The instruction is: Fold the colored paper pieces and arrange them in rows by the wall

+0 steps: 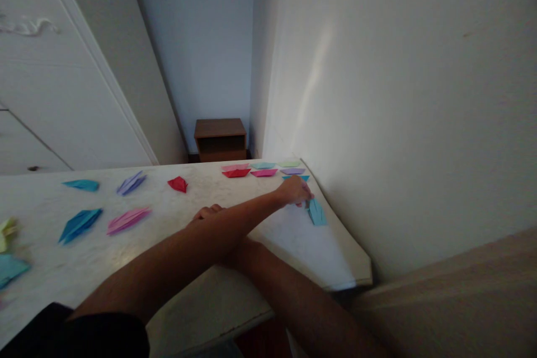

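White table (pixel 104 257) abuts wall (pixel 398 123); brown cabinet (pixel 220 140) beyond.

Dim, soft daylight is washing the wall (pixel 377 95) in a pale streak; arms are lying in shadow, edges are bowing, and the whole picture is looking slightly blurred.

White walls (pixel 419 95) flank a brown wooden cabinet (pixel 220 140) in the corner.

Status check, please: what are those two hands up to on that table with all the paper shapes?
Left hand stretched to light-blue folded paper by wall. Right hand resting on table, mostly hidden. Folded boats lined behind.
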Demonstrator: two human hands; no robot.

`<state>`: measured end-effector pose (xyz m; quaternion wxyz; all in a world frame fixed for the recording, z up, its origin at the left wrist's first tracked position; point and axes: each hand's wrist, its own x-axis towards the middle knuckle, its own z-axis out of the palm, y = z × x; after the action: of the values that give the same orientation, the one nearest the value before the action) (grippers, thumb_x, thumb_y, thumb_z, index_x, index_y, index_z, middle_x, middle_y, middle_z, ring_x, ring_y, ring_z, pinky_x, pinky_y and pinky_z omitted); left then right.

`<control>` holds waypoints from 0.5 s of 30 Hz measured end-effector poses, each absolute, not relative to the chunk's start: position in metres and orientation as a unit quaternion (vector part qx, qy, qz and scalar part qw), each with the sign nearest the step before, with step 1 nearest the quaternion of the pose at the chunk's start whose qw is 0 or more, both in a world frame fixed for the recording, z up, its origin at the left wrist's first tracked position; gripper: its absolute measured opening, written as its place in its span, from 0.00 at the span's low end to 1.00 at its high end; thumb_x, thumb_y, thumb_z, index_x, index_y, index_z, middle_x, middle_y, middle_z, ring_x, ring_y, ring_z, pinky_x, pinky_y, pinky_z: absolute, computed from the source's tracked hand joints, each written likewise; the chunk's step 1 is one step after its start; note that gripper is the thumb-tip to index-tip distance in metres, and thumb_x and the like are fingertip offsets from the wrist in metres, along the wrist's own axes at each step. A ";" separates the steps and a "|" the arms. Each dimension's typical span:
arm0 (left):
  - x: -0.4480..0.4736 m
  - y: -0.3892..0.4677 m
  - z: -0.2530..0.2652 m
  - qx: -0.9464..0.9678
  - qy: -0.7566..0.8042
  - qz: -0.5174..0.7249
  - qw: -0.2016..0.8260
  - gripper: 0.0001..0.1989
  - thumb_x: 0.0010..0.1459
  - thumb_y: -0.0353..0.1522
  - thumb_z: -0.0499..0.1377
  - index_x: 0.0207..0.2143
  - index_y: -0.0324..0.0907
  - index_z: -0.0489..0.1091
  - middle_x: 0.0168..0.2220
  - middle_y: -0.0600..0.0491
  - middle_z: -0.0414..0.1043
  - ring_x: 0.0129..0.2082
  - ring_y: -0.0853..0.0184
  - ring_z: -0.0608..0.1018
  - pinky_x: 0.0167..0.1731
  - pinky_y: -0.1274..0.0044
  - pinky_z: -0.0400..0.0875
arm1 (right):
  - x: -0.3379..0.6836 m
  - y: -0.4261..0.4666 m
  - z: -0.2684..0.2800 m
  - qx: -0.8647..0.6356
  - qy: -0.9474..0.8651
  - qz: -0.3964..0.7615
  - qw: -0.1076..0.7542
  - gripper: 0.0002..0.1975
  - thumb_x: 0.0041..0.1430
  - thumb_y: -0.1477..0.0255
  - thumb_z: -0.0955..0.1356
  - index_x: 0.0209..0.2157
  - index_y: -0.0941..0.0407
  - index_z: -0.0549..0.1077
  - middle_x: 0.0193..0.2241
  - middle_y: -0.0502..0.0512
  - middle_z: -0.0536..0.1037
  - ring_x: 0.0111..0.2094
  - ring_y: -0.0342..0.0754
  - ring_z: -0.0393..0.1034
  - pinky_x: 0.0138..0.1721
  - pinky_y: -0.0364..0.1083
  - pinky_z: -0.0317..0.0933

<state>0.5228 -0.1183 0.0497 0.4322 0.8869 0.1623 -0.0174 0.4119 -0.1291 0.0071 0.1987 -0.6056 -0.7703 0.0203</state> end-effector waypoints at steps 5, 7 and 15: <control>0.516 -0.116 0.046 0.900 0.126 0.048 0.414 0.10 0.56 0.32 0.58 0.33 0.35 0.76 0.24 0.51 0.75 0.18 0.73 0.73 0.24 0.81 0.68 | 0.412 -0.128 0.000 -0.586 -0.787 -0.005 0.193 0.08 0.58 0.69 0.67 0.39 0.56 0.69 0.41 0.54 0.70 0.41 0.50 0.60 0.45 0.48 0.58; 0.506 -0.118 0.048 0.902 0.130 0.074 0.405 0.10 0.56 0.32 0.57 0.35 0.35 0.76 0.27 0.51 0.76 0.21 0.71 0.74 0.27 0.79 0.70 | 0.413 -0.128 -0.003 -0.578 -0.789 -0.006 0.208 0.07 0.59 0.68 0.67 0.39 0.55 0.69 0.41 0.54 0.69 0.42 0.50 0.60 0.44 0.48 0.58; 0.409 -0.128 0.060 0.913 0.059 0.212 0.344 0.10 0.55 0.27 0.57 0.38 0.40 0.76 0.36 0.51 0.77 0.32 0.69 0.75 0.39 0.77 0.69 | 0.424 -0.116 -0.023 -0.544 -0.758 0.124 0.338 0.06 0.57 0.72 0.66 0.34 0.53 0.76 0.36 0.53 0.73 0.40 0.50 0.63 0.45 0.50 0.60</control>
<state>0.4093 -0.1280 0.0601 0.3438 0.9129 0.0588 0.2121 0.4244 -0.1156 -0.0226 0.3377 -0.5438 -0.7583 0.1236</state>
